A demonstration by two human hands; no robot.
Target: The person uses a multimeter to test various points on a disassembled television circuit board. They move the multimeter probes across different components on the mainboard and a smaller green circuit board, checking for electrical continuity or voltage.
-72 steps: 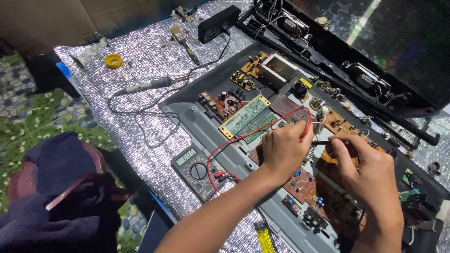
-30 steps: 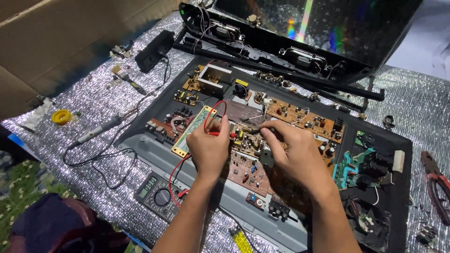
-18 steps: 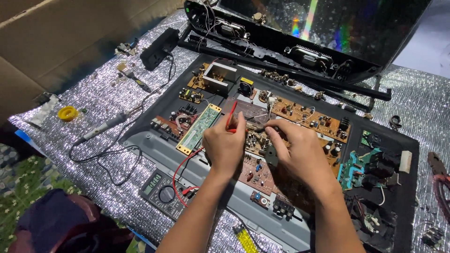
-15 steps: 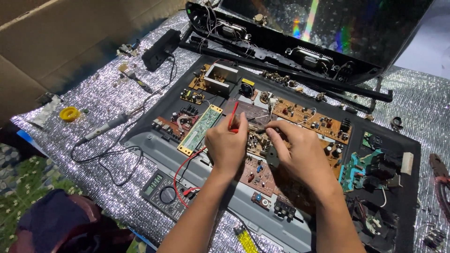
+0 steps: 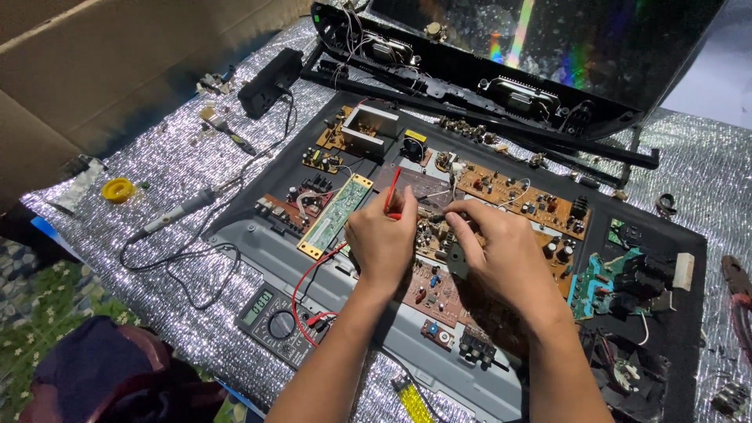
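Observation:
My left hand (image 5: pixel 381 241) is closed around a red test probe (image 5: pixel 392 188) whose tip points at the brown circuit board (image 5: pixel 523 197) inside an opened flat screen chassis (image 5: pixel 650 345). A red lead (image 5: pixel 309 278) runs from it down to a grey multimeter (image 5: pixel 276 323) at the near edge. My right hand (image 5: pixel 501 254) rests beside the left on the same board, pinching a dark probe; its tip is hidden by the fingers. A green strip board (image 5: pixel 338 213) lies just left of my left hand.
A soldering iron (image 5: pixel 176 211) with its black cord lies on the silvery sheet (image 5: pixel 168 160) at left, near a yellow tape roll (image 5: pixel 117 189). A black adapter (image 5: pixel 268 82) sits farther back. The detached screen frame (image 5: pixel 486 78) leans at the back. Pliers (image 5: pixel 738 276) lie at the right edge.
The view has shifted, moving the chassis toward the centre. Both hands have stayed on the brown board, with the red probe now held more upright.

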